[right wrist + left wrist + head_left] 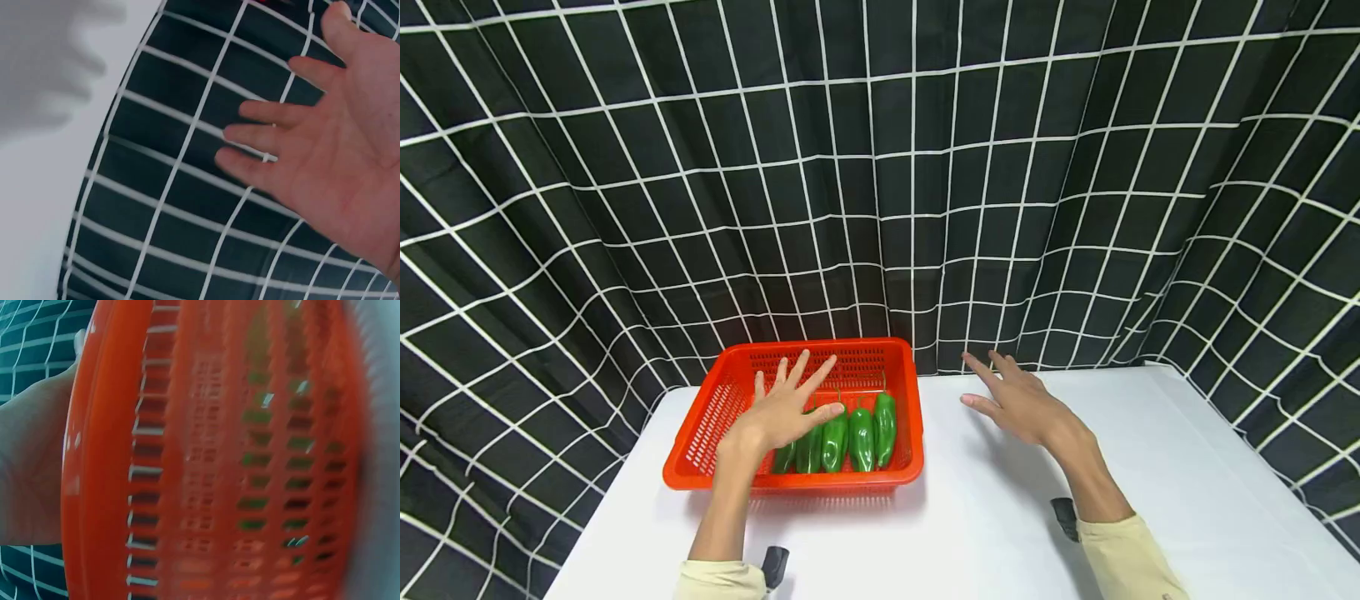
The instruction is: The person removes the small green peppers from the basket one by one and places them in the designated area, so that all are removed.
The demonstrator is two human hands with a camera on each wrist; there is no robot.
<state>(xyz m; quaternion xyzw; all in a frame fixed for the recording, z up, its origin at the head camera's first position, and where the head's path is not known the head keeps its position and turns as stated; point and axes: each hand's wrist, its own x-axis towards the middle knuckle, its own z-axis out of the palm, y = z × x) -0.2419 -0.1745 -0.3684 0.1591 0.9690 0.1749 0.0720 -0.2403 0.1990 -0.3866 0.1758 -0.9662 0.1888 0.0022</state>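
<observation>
Several green peppers lie side by side in a red plastic basket on the white table. My left hand hovers over the basket's left part with spread, straight fingers, holding nothing and covering some of the peppers in the head view. In the left wrist view the slotted basket wall fills most of the picture, with green showing through the slots and part of the left hand beyond the rim. To the right of the basket, my right hand is held above the table, fingers extended, palm bare in the right wrist view.
A black cloth with a white grid hangs behind the table and along both sides. The white tabletop stretches in front of the basket and to its right. Dark bands sit at both wrists by the sleeves.
</observation>
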